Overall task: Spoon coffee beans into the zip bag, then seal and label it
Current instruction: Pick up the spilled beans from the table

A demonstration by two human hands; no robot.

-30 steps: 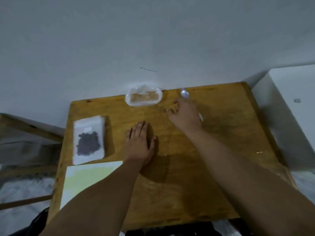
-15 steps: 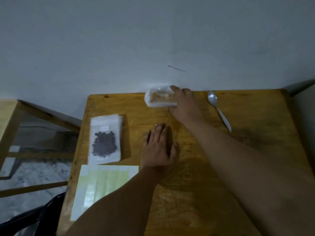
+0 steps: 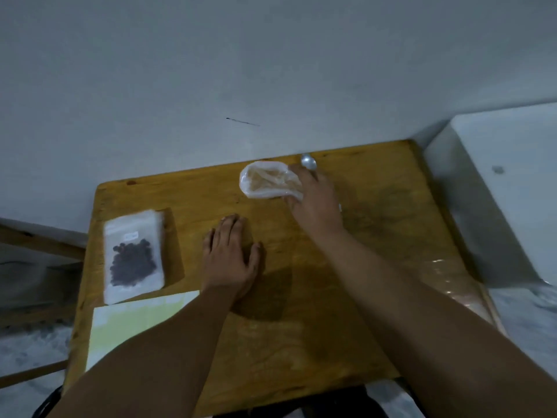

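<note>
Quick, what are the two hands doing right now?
Left hand: open, lying flat on the table.
Right hand: gripping the edge of the clear bag.

The left hand (image 3: 230,254) lies flat on the tabletop (image 3: 301,342), palm down. Its fingers (image 3: 232,229) are straight and close together and point away from the body, and the thumb is spread to the right side. The left forearm comes in from the lower left. The right arm is stretched further forward, coming from the lower right corner. The right hand (image 3: 315,202) is back-up, with its fingers curled on the right edge of a clear plastic bag (image 3: 265,182), and it grips this edge.
</note>
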